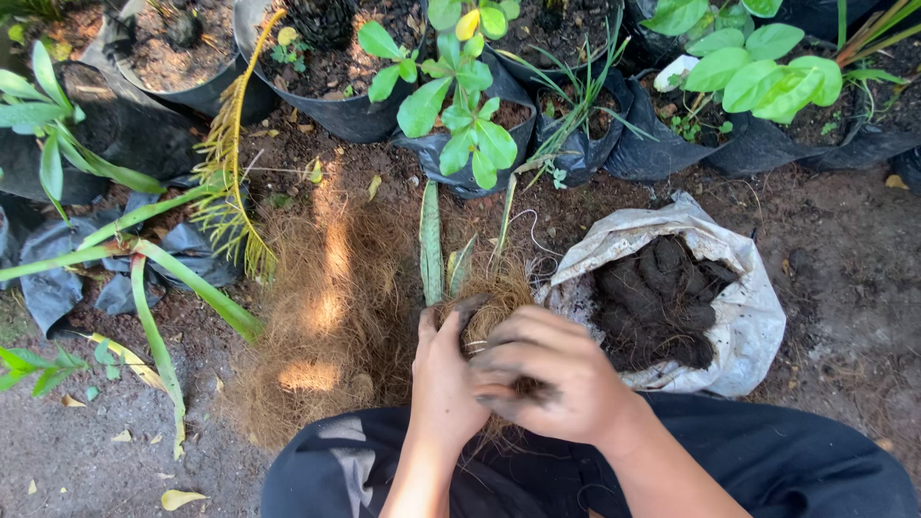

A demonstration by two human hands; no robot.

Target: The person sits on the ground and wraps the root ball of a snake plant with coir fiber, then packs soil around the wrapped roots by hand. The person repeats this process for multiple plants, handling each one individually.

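Left hand [443,379] cupped round fibre bundle [494,288] at base of small plant [434,245], 2 narrow leaves pointing up, held over lap. Right hand [552,374], soil-smeared, blurred w/ motion, fingers curled vs same bundle, pressing. Step looks like packing soil & fibre round roots. Next move likely needs more soil from white sack [672,288], just right of hands. Loose fibre pile [326,317] on ground, left.

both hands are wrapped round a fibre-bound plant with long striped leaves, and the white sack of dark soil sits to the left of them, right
Not quite. In the head view the white sack of dark soil sits to the right of the hands, not the left. The rest holds: the left hand and right hand are wrapped round the fibre-bound plant with long striped leaves.
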